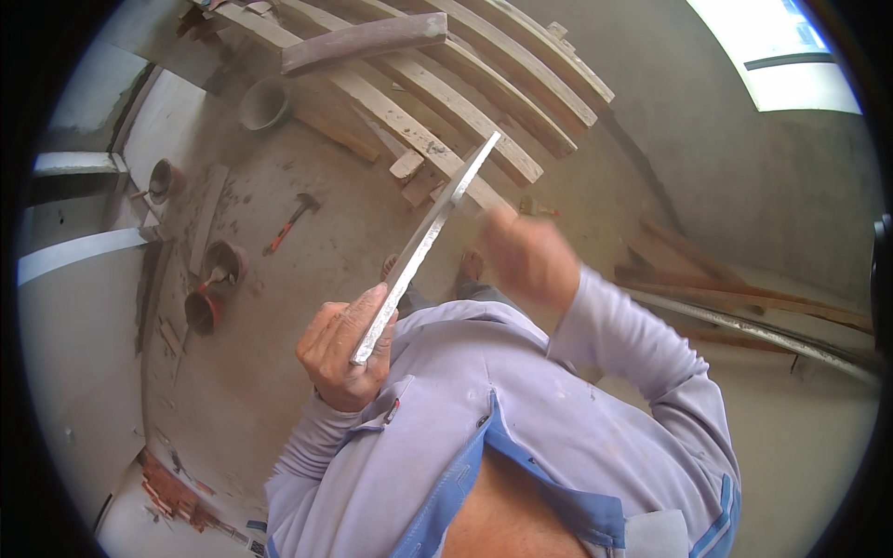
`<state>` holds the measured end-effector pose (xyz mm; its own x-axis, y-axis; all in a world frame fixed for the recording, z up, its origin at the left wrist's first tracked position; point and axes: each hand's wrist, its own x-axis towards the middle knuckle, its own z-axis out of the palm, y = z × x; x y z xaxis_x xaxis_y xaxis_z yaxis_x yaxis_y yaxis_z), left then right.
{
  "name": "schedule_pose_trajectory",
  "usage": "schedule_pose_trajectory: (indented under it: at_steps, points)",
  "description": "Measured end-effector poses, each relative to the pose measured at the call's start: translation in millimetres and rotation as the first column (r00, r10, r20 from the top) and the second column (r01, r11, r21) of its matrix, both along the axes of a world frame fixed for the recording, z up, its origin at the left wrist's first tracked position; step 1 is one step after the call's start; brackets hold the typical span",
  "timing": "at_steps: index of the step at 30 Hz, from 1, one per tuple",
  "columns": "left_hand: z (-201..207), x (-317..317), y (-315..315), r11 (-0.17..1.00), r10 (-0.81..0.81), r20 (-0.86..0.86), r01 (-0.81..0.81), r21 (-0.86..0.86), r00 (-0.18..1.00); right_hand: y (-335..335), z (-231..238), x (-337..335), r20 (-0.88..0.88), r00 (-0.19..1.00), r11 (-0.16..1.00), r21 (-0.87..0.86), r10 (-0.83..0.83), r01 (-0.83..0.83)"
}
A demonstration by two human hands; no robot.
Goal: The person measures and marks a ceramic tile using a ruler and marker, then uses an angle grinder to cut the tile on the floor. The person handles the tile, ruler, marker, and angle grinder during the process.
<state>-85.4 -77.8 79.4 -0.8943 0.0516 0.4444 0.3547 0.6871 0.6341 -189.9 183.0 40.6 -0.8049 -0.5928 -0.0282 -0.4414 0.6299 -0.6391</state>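
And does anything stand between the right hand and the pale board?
Nothing visible; the right hand is just right of the pale board, whose lower end the left hand grips. Blur leaves contact unclear.

left hand [342, 358]: grips pale slab [420, 249] | right hand [532, 260]: blurred | hammer [292, 223]: on floor [312, 279]

On the floor beyond the pale, thin, flat slab [416, 260], which slants forward and rightward from my left fingers [339, 337], lie long pale wooden beams [400, 116]; a reddish-brown wooden plank [367, 45] rests across them. My right fingers [503, 234] are right of the slab. Left of it: an orange-handled hammer [292, 225]; farther left, a red round bucket [202, 312]. To my right, brown wooden boards [735, 294] lie beyond a grey straight pole [744, 327].
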Motion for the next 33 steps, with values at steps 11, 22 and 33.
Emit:
schedule_pose_trajectory:
  at_steps: [11,22,33]
  points:
    - [-4.0,3.1,3.2,0.997,0.070,-0.010,-0.070,0.022,0.998,2.4,18.5,-19.7,0.136,0.991,0.999,0.030,0.013,-0.018]
    - [-7.2,9.4,3.6,0.995,0.074,0.027,-0.075,0.058,0.997,-4.3,25.6,-2.7,0.180,0.983,0.999,-0.031,0.029,-0.024]
    - [-5.5,2.3,1.7,0.998,0.053,0.029,-0.054,0.040,0.998,34.7,-17.3,-46.8,0.125,0.990,0.993,0.104,-0.063,0.050]
